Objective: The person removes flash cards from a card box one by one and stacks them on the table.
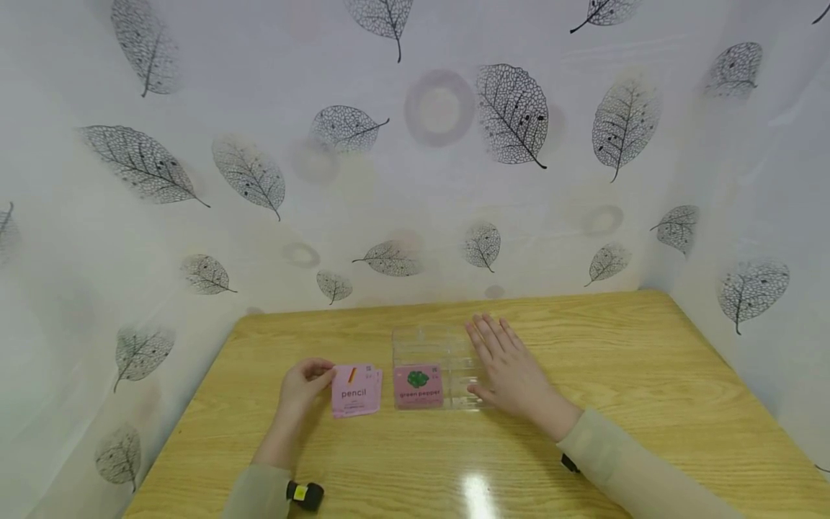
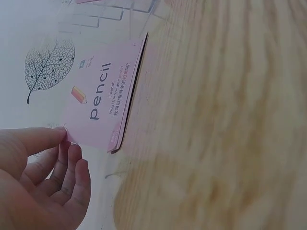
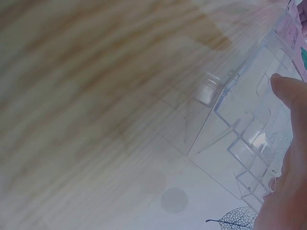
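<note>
My left hand (image 1: 305,389) pinches the left edge of a pink pencil card (image 1: 353,398), thumb against the card in the left wrist view. Another pink card (image 1: 378,382) peeks out from behind it. A clear plastic organizer box (image 1: 420,352) with several compartments stands to the right. In its front left compartment a pink green pepper card (image 1: 418,396) shows its face. My right hand (image 1: 515,376) lies along the right side of the box with fingers straight, covering part of it. The right wrist view shows the transparent box wall (image 3: 225,143) beside the thumb.
The wooden table (image 1: 389,461) reaches from the front to a white leaf-print cloth (image 1: 441,194) that hangs behind and on both sides. Dark wrist devices (image 1: 306,496) sit at both sleeves.
</note>
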### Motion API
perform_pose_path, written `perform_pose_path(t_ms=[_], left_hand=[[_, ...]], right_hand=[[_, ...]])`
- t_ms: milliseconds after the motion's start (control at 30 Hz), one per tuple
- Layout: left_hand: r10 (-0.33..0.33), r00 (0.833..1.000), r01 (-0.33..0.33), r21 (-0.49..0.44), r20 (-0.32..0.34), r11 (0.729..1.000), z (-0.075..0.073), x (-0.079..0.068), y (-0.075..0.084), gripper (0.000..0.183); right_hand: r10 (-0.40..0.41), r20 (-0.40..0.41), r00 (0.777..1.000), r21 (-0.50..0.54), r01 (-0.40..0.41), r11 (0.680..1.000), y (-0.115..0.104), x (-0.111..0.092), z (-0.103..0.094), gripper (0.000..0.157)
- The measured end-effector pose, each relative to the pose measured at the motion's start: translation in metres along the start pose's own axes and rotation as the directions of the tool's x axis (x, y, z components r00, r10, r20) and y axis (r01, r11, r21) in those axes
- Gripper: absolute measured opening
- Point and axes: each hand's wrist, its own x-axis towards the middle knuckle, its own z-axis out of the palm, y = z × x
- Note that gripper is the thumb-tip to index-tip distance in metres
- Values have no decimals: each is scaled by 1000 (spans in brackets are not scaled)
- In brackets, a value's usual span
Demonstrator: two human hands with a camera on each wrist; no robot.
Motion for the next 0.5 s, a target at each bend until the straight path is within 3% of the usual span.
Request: perform_pose_path(t_ms=[500], left_hand=[[-2, 1000, 1, 16, 7, 1000, -1, 4, -2, 22]], right_hand=[[-1, 11, 1000, 22, 0, 1000, 0, 0, -3, 111]])
